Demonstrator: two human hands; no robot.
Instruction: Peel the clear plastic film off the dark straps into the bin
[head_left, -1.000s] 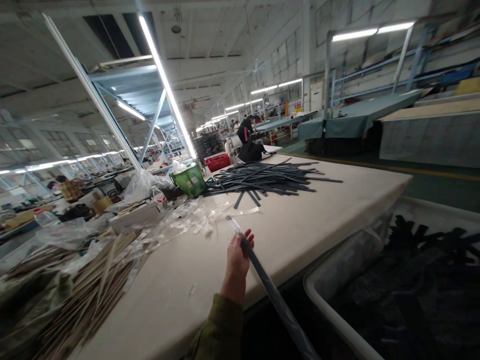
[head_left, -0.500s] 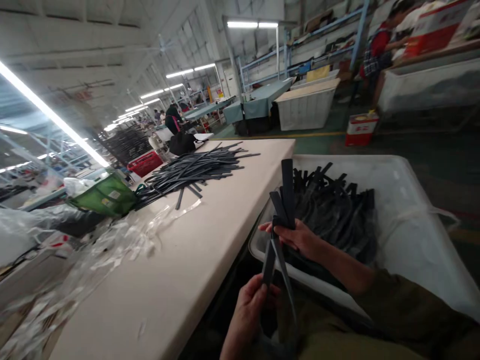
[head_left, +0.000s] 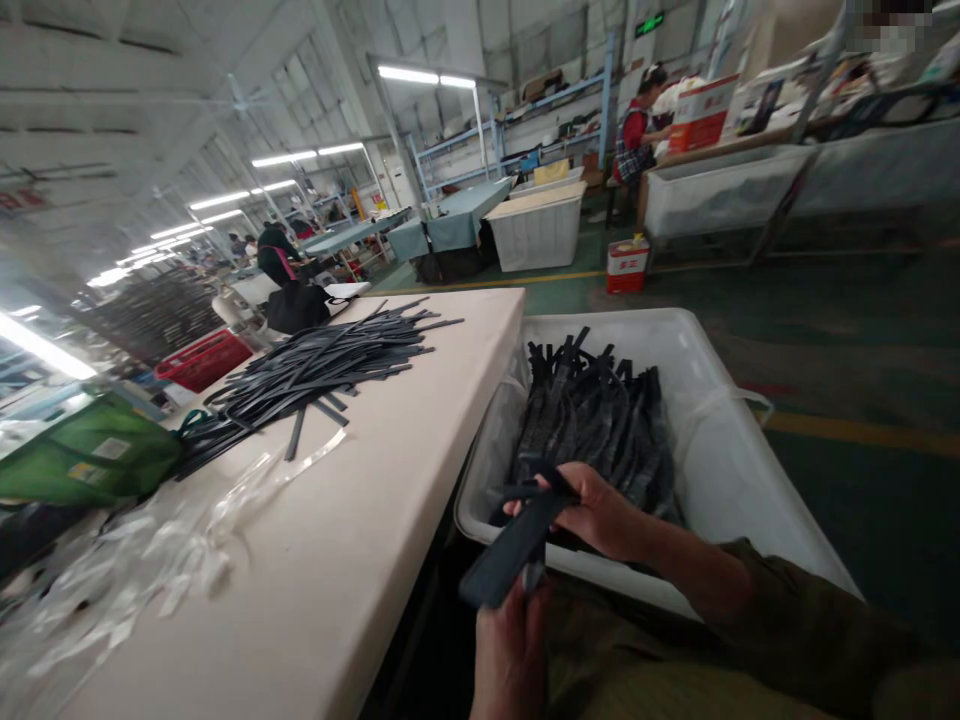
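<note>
Several dark strips (head_left: 506,550) are held between my two hands, over the near left rim of a white bin (head_left: 750,490). My right hand (head_left: 604,510) is closed round them near their folded upper part. Below it, my left hand (head_left: 511,635) is closed on the lower part of the strips, its fingertips partly hidden behind them. Many dark strips (head_left: 600,420) lie bundled inside the bin. A loose pile of dark strips (head_left: 322,360) spreads over the far part of the pale table (head_left: 360,520) to the left.
Clear plastic scraps (head_left: 165,560) and a green bag (head_left: 90,450) are at the table's left. A red basket (head_left: 204,360) stands behind. Beyond the aisle are a white cart (head_left: 536,230), a red-and-white tin (head_left: 627,265) and a seated person (head_left: 637,135).
The view has turned to the right. The strips in my right hand, upright before, now fold down toward the lower left, and my left hand has come closer to my right hand.
</note>
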